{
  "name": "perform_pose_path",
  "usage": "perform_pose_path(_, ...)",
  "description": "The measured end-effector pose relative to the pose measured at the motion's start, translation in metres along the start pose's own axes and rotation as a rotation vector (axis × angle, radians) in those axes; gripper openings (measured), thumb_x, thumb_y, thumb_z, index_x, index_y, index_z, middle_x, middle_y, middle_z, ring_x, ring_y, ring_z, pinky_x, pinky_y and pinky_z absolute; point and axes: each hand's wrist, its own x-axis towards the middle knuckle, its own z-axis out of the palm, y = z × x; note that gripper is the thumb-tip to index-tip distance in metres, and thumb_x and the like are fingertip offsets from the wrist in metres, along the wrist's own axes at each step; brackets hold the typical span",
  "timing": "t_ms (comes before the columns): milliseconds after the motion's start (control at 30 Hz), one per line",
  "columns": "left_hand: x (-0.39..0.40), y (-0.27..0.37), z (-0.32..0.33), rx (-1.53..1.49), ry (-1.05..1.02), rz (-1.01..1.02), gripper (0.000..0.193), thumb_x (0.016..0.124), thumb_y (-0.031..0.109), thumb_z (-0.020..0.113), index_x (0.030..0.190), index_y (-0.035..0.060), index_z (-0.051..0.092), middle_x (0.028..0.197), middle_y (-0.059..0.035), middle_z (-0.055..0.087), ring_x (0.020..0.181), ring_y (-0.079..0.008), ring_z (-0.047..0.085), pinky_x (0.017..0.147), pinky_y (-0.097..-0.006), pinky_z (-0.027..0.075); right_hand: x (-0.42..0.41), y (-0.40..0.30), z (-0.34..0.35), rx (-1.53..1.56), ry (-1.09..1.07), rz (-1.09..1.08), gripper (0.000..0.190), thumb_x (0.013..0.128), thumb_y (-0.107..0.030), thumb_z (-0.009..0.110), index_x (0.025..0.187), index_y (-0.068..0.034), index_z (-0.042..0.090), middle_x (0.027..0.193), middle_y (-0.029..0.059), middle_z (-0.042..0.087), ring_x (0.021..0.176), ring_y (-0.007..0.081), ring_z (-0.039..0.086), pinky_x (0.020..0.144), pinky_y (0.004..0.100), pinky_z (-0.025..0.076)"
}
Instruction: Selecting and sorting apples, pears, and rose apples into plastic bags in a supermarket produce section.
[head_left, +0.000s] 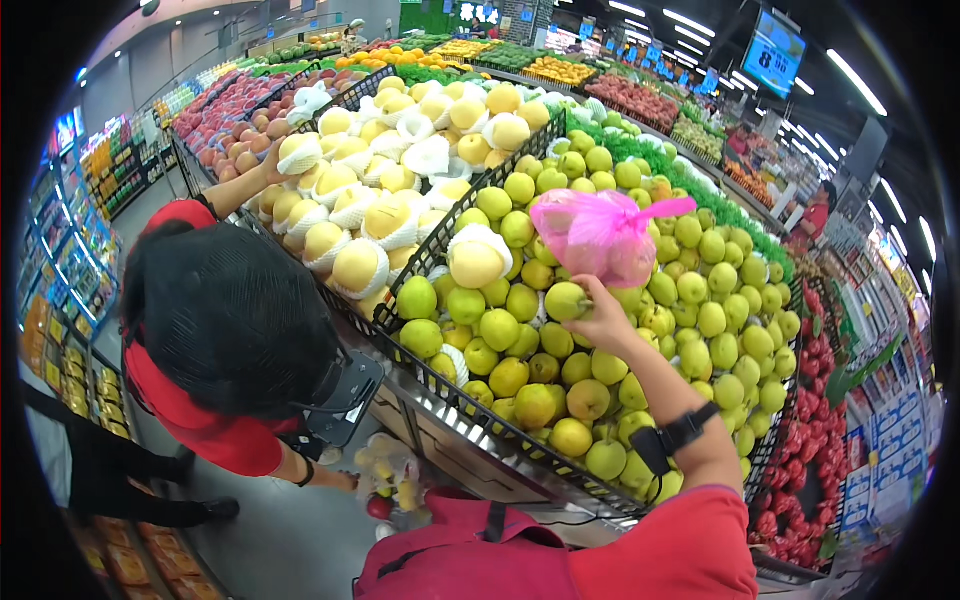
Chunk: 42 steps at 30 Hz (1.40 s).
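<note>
In the head view, my right hand (604, 315) grips a green pear (566, 301) by its stem side, over the heap of green pears (499, 330). Just beyond it a knotted pink plastic bag (596, 232) with round fruit inside rests on the heap. To the left of the bag lies one pale yellow pear in a white foam net (475, 264). My left hand is out of view.
Black crate walls (450, 225) divide the green pears from foam-netted yellow pears (352, 202). At the left a co-worker (232, 322) in red touches a netted pear and holds a clear bag of fruit (394, 472). Red fruit (799, 450) lies at the right.
</note>
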Motion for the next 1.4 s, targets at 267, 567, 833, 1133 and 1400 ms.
perform_pose_path(267, 0.005, -0.029, -0.010, -0.020, 0.028, -0.023, 0.030, 0.081, 0.032, 0.051, 0.097, 0.0104, 0.064, 0.098, -0.0175, 0.063, 0.088, -0.0345, 0.061, 0.079, -0.0442, 0.046, -0.041, -0.003, -0.018, 1.514, -0.175, 0.164, 0.058, 0.081, -0.011, 0.066, 0.130, -0.006, 0.035, 0.121, 0.0122, 0.052, 0.111, 0.0258, 0.055, 0.089, 0.0367, 0.050)
perform_pose_path(567, 0.082, -0.057, -0.080, -0.085, 0.238, 0.048, 0.035, 0.081, 0.021, 0.056, 0.113, 0.0061, 0.056, 0.108, -0.0178, 0.059, 0.091, -0.0341, 0.058, 0.081, -0.0425, 0.046, 0.008, 0.042, 0.012, -0.158, 0.128, 0.246, 0.069, 0.072, -0.037, 0.072, 0.125, -0.002, 0.044, 0.106, 0.0177, 0.062, 0.094, 0.0277, 0.062, 0.075, 0.0379, 0.051)
perform_pose_path(833, 0.059, -0.056, -0.018, -0.185, 0.429, 0.202, 0.028, 0.080, 0.027, 0.051, 0.098, 0.0102, 0.064, 0.098, -0.0163, 0.062, 0.087, -0.0341, 0.060, 0.078, -0.0453, 0.046, 0.020, 0.007, 0.035, -0.603, 0.145, 0.225, 0.021, 0.076, -0.017, 0.061, 0.091, -0.007, 0.052, 0.088, 0.0158, 0.063, 0.081, 0.0335, 0.063, 0.066, 0.0459, 0.050)
perform_pose_path(1133, -0.028, -0.043, -0.014, -0.932, 0.134, -0.220, 0.021, 0.082, 0.018, 0.051, 0.090, 0.0026, 0.062, 0.089, -0.0147, 0.062, 0.079, -0.0297, 0.060, 0.067, -0.0436, 0.047, 0.115, -0.058, 0.104, -0.212, 0.099, -0.072, 0.076, 0.068, -0.044, 0.072, 0.128, -0.009, 0.042, 0.116, 0.0221, 0.051, 0.106, 0.0358, 0.052, 0.089, 0.0437, 0.044)
perform_pose_path(1400, 0.041, -0.062, -0.014, 0.068, 0.397, 0.139, 0.013, 0.080, 0.012, 0.055, 0.085, 0.0020, 0.060, 0.070, -0.0091, 0.061, 0.062, -0.0179, 0.060, 0.049, -0.0308, 0.046, 0.140, -0.032, 0.104, -0.058, 0.120, 0.345, 0.097, 0.056, -0.039, 0.080, 0.135, -0.011, 0.032, 0.123, 0.0222, 0.044, 0.108, 0.0344, 0.052, 0.087, 0.0416, 0.047)
